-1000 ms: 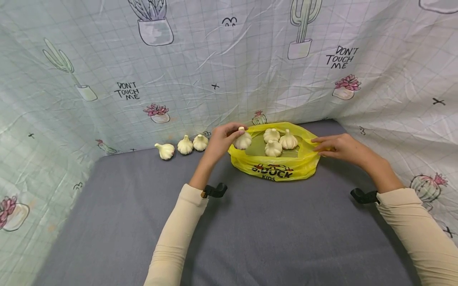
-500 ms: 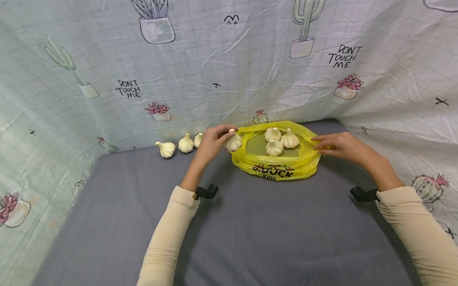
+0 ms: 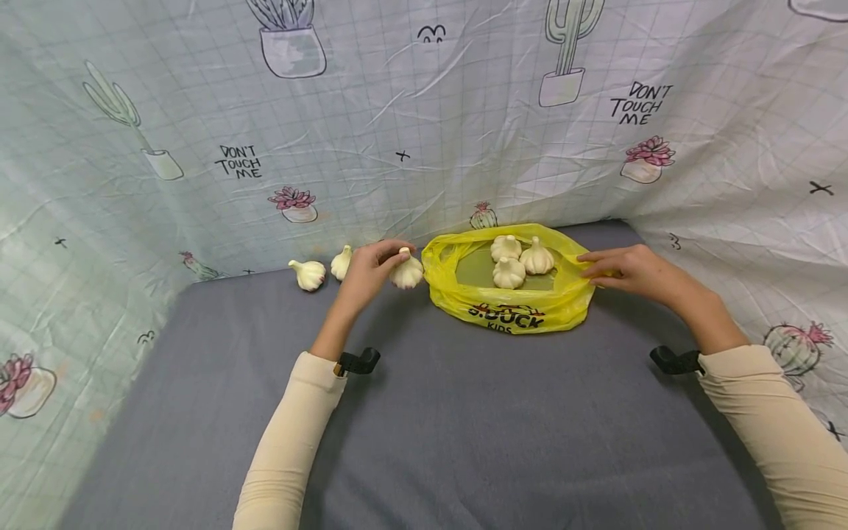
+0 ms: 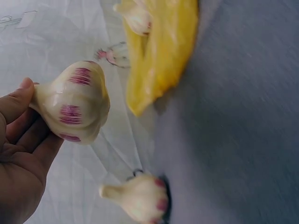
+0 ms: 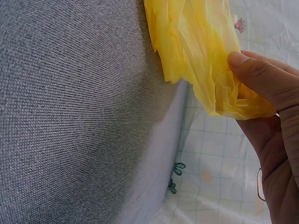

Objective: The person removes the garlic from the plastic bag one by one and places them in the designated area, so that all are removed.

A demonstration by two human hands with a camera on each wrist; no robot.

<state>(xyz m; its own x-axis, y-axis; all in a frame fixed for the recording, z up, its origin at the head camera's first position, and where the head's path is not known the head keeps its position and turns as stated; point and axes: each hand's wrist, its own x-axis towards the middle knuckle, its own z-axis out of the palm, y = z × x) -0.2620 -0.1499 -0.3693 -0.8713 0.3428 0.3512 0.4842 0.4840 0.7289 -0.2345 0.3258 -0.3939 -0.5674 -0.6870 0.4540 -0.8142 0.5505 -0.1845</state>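
Observation:
My left hand (image 3: 368, 275) pinches a garlic bulb (image 3: 407, 272) by its stem, just left of the yellow plastic bag (image 3: 506, 318). In the left wrist view this bulb (image 4: 72, 103) shows purple streaks, held between thumb and fingers. At the bag's right rim, my right hand (image 3: 626, 271) holds the plastic between thumb and fingers; the right wrist view shows the thumb (image 5: 254, 70) on the crumpled bag (image 5: 205, 60). Three garlic bulbs (image 3: 509, 272) sit together inside the open bag.
Left of my left hand, a garlic bulb (image 3: 308, 274) lies on its side on the grey cloth (image 3: 424, 427). Another bulb (image 3: 341, 263) stands beside it, close to the hand. A printed curtain (image 3: 371, 110) rises behind.
My left hand has moved left with the garlic bulb, from over the bag's left rim to outside it. It now hides one of the bulbs on the cloth. The right hand stays at the bag.

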